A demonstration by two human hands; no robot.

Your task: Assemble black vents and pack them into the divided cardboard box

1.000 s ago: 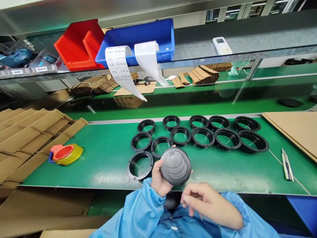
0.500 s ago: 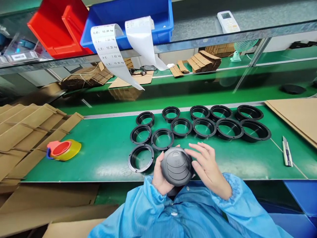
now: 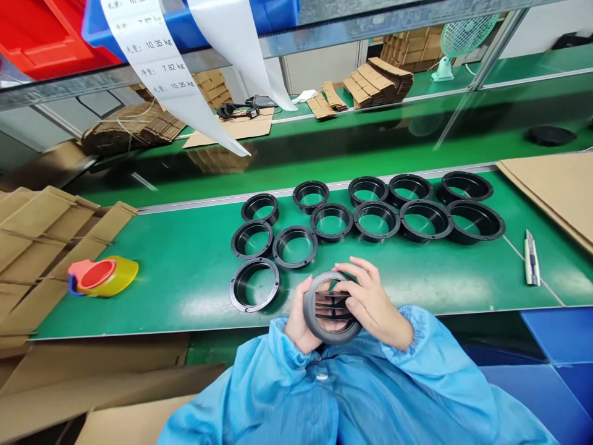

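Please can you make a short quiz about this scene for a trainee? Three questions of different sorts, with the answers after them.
1. True or false: the left hand and the right hand both hold the black louvred vent.
2. Which one lies near the right end of the green workbench? A) a utility knife B) a tape roll
3. Fill in the gap: ___ black rings lie on the workbench, not counting the vent.

Key: 1 true; 2 A; 3 twelve.
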